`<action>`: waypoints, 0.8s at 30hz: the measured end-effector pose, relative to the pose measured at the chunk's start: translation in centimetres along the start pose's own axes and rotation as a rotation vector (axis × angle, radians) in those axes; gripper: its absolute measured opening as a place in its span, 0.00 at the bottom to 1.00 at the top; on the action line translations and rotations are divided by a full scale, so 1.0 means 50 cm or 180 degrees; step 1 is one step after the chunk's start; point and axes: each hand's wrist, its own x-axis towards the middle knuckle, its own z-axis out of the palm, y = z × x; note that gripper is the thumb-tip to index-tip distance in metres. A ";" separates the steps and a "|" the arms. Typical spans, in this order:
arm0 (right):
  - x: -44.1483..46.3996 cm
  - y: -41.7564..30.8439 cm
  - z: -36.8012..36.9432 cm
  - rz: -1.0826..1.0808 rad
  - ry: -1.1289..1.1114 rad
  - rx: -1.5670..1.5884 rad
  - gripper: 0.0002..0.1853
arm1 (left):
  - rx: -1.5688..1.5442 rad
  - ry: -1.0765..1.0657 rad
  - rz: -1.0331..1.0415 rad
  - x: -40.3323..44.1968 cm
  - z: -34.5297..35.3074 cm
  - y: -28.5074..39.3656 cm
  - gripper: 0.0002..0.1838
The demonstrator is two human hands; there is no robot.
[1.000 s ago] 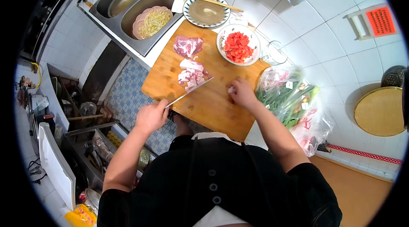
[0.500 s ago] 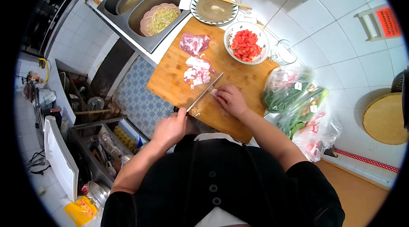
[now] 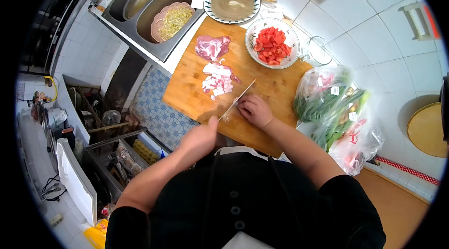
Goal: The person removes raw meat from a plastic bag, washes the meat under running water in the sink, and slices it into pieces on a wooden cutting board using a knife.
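Note:
My left hand (image 3: 202, 136) is wrapped round the handle of a knife, its thin blade (image 3: 241, 95) pointing up and right over the wooden cutting board (image 3: 182, 91). Close against the blade, the fingers of my right hand (image 3: 254, 110) are bent together on a small pale piece of meat, mostly hidden under the fingertips. Tiny pale bits lie by the blade. Up and left of the knife is a pile of cut pink and white meat (image 3: 218, 83), with a larger raw piece (image 3: 212, 48) above it.
A bowl of cut red tomato (image 3: 252, 55) stands at the board's upper right. Behind are a plate (image 3: 213, 13) with chopsticks and a sink (image 3: 161, 52) holding a basket of sprouts (image 3: 174, 22). Bagged green vegetables (image 3: 322, 101) lie right. An open drawer (image 3: 110, 174) is lower left.
My right hand has moved left across the board with the small piece. The knife has come away from the meat pile, right and down, to meet it. The view has shifted slightly.

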 end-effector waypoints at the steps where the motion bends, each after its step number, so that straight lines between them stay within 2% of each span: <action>1: 0.000 -0.002 0.001 0.0036 -0.0030 0.0043 0.06 | -0.0056 0.0096 -0.0013 0.048 0.010 0.008 0.10; 5: 0.004 -0.003 -0.002 0.0079 -0.0066 -0.0025 0.06 | 0.0131 0.0132 0.0071 0.128 0.010 0.034 0.10; 8: 0.002 0.001 -0.001 0.0163 -0.0007 -0.0134 0.06 | 0.0096 0.0350 0.0303 0.052 0.023 -0.002 0.10; 14: 0.003 -0.019 -0.015 0.0339 0.0232 -0.0370 0.07 | 0.0080 0.0341 -0.0135 -0.008 0.049 -0.077 0.08; 24: -0.012 0.004 0.000 0.0336 0.0359 -0.0156 0.06 | 0.0454 0.0281 0.0175 -0.044 -0.021 -0.005 0.07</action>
